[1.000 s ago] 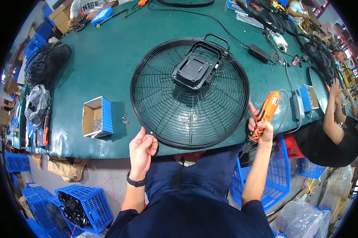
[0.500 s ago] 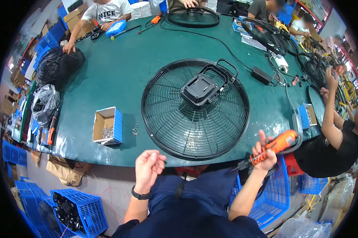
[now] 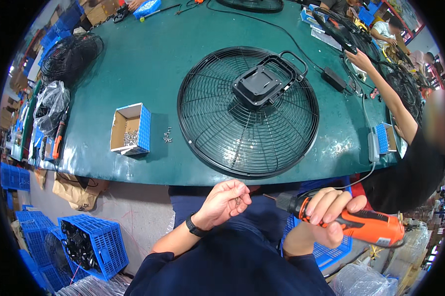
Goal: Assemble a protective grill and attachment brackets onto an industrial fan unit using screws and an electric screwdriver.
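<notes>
My right hand [image 3: 328, 214] grips an orange-and-black electric screwdriver [image 3: 365, 226], its bit pointing left toward my other hand. My left hand [image 3: 227, 202] is closed in front of the table's edge, with thumb and fingers together; a tiny dark bit shows between them, too small to name. Just beyond both hands lies a round black fan [image 3: 249, 143] with a wire guard, a square motor housing [image 3: 258, 85] and a tubular handle. Left of the fan are a few loose screws [image 3: 167, 135] and an open blue-and-white cardboard box [image 3: 130, 129] holding more screws.
A co-worker's arm [image 3: 385, 91] reaches over the table's right side, near a black power adapter [image 3: 334, 79] and another small blue box [image 3: 385, 138]. Black fan guards [image 3: 72, 58] and a plastic bag [image 3: 51, 106] lie at left. Blue crates [image 3: 109, 249] stand on the floor.
My left hand has moved right and closed its fingers. The screwdriver has swung level, its bit now nearer my left hand. At right, the co-worker now reaches farther across the table.
</notes>
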The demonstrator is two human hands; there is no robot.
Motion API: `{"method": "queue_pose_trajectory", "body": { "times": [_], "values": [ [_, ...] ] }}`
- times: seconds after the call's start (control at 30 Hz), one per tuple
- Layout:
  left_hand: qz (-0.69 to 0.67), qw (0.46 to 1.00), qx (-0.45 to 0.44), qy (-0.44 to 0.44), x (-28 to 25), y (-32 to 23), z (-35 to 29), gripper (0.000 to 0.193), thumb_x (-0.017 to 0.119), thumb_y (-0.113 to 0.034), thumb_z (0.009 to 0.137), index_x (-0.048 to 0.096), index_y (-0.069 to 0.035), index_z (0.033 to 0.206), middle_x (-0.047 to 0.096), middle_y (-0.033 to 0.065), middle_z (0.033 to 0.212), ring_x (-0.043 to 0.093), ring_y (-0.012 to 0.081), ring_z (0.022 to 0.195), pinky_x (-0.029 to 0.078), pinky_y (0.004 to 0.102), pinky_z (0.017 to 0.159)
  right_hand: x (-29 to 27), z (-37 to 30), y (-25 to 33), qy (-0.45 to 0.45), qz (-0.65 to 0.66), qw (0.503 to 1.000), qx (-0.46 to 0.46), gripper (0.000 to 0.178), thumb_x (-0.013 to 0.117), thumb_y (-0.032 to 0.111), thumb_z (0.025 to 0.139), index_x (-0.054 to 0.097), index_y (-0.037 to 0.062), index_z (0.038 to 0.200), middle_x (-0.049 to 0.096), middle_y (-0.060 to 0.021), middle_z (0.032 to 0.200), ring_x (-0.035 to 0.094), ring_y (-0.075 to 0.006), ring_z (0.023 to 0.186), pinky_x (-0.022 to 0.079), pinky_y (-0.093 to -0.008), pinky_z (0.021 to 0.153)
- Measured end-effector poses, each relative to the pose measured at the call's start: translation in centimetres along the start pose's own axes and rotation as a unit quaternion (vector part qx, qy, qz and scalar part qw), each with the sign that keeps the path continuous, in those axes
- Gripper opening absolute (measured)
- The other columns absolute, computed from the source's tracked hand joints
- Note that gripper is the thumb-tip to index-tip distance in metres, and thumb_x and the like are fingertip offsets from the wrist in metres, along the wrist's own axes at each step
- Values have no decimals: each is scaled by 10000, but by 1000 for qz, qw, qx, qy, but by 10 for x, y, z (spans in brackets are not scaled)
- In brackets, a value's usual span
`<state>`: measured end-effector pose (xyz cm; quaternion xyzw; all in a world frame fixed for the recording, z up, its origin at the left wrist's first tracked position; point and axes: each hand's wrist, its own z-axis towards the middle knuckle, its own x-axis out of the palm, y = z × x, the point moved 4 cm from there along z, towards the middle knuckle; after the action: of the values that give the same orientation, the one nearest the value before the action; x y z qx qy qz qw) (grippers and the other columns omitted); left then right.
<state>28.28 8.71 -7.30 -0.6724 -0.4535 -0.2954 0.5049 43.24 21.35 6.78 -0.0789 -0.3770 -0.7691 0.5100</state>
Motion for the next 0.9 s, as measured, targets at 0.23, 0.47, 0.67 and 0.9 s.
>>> {"method": "queue_pose_trajectory", "body": {
  "times": [0.23,0.47,0.67,0.9],
  "values": [
    [-84,995,-44,0,-2,7,1,209,497,-197,967,578,-6,941,643,90,816,556,145,635,407,215,467,21,-7,-16,87,-31,995,-23,420,643,8,716,413,19,1067,582,-110,698,620,-228,533,552,-374,499],
    [-67,995,-42,-56,1,5,-2,216,481,-188,971,592,-12,915,635,88,761,511,148,559,358,219,424,29,-9,-23,139,-17,990,-10,457,644,-25,698,402,12,1084,585,-131,733,626,-239,558,563,-394,523],
    [-115,991,-67,5,-1,8,0,213,486,-191,967,598,-25,893,617,78,723,506,144,529,352,225,411,30,-10,-28,138,-24,990,4,469,646,-32,688,406,14,1088,583,-128,727,625,-238,556,563,-393,517],
    [-86,994,-66,-13,2,6,-1,235,479,-240,977,562,-28,917,576,79,713,463,117,512,321,197,405,34,-10,-33,142,-37,989,17,474,644,-48,669,413,13,1078,578,-131,722,621,-245,550,556,-398,504]
  ]
}}
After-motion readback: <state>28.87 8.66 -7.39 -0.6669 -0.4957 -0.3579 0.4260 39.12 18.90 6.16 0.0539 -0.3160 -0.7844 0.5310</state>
